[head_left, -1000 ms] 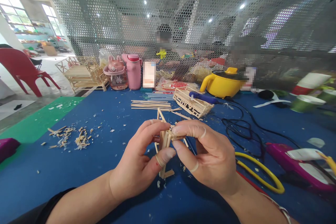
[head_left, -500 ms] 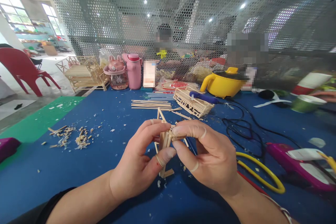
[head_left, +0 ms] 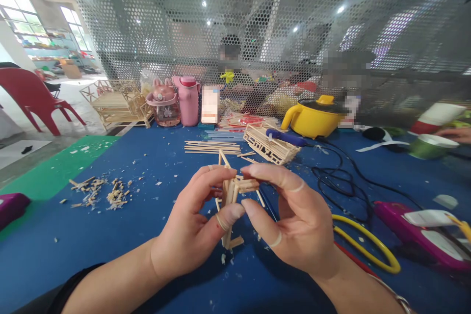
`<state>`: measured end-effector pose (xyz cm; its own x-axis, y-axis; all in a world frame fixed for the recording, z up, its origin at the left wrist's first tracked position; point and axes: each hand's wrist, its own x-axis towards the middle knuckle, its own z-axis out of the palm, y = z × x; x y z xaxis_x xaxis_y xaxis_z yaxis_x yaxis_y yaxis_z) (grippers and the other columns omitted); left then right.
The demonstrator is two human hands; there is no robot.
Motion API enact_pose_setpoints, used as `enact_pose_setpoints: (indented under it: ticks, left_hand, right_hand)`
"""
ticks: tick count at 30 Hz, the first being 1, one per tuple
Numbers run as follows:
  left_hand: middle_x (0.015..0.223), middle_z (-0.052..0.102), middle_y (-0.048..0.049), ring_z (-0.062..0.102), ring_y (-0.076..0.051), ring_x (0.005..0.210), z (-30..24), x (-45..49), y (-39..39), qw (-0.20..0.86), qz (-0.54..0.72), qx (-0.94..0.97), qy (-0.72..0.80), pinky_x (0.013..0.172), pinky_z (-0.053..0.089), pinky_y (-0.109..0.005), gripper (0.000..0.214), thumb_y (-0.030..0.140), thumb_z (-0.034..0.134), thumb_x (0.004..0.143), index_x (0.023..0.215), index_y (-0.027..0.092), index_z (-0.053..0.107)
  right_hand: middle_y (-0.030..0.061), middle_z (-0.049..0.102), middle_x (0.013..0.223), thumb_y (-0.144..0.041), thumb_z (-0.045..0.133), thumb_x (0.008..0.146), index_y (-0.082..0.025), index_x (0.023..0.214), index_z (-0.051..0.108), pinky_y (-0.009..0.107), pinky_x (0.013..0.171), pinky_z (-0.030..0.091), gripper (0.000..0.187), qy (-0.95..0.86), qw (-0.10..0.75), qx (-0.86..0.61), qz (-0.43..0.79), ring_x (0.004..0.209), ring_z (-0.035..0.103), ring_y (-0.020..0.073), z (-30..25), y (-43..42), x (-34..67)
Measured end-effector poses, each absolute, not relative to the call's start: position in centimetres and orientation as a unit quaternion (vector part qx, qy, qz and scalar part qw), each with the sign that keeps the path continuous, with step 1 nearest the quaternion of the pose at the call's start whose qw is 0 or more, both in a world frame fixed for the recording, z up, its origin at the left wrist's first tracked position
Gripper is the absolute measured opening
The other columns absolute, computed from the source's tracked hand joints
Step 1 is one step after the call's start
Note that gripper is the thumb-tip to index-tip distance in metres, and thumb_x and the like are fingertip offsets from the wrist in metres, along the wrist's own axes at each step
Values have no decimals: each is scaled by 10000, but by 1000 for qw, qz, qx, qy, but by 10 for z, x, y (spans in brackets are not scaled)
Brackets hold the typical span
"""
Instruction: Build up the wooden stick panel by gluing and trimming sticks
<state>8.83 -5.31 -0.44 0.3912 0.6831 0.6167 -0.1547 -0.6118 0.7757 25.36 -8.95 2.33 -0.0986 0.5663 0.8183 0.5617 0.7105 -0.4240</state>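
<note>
My left hand [head_left: 196,218] grips a small wooden stick frame [head_left: 230,194] between its thumb and fingers. The frame is built of thin pale sticks and is held upright in front of me; part of it is hidden behind my fingers. A short bundle of sticks juts from its upper right side. Around that bundle my right hand [head_left: 294,213] is open, its thumb below and its index finger above, with a gap between the tips. Pale bands circle fingers of both hands.
Loose sticks [head_left: 212,147] and a larger stick model [head_left: 272,144] with a blue-handled tool [head_left: 285,137] lie beyond my hands. Wood scraps [head_left: 117,194] are at left. A yellow pot [head_left: 314,117], black cable [head_left: 336,171] and yellow-handled tool [head_left: 368,245] are at right.
My right thumb and index finger have parted from the stick bundle, which now shows between them. My left hand keeps its grip on the frame.
</note>
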Motion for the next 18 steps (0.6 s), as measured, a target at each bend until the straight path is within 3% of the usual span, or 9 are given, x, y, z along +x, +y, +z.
enact_pose_setpoints:
  ticks: [3,5,10,18]
  left_hand:
    - [1143,573,-41,585,-157,984,0,89,-52,467,524,684,200,858,510,-287,359,248,602,880,1219,303,494]
    - [1082,618,-31,605,-145,937,2,90,-51,513,522,650,203,791,532,-261,325,271,576,898,1209,299,485]
    - [1006,657,-32,623,-155,923,4,91,-50,537,530,620,215,738,541,-257,314,298,580,895,1195,271,493]
    - [1019,662,-42,636,-160,929,3,91,-51,537,526,627,206,762,550,-270,335,293,593,888,1205,272,486]
  right_hand:
    - [91,561,1234,-109,640,715,-240,1306,435,406,841,547,640,-726,573,-379,33,1024,601,233,22,-90,256]
    - [84,587,1182,-119,623,737,-231,1267,476,405,845,539,561,-717,572,-397,18,999,605,226,23,-90,257]
    - [23,705,903,-140,563,826,-232,956,641,345,771,549,177,-708,544,-448,-41,827,663,179,31,-87,254]
    - [9,717,830,-125,560,833,-226,903,652,314,712,544,153,-726,531,-430,-71,758,672,161,33,-88,253]
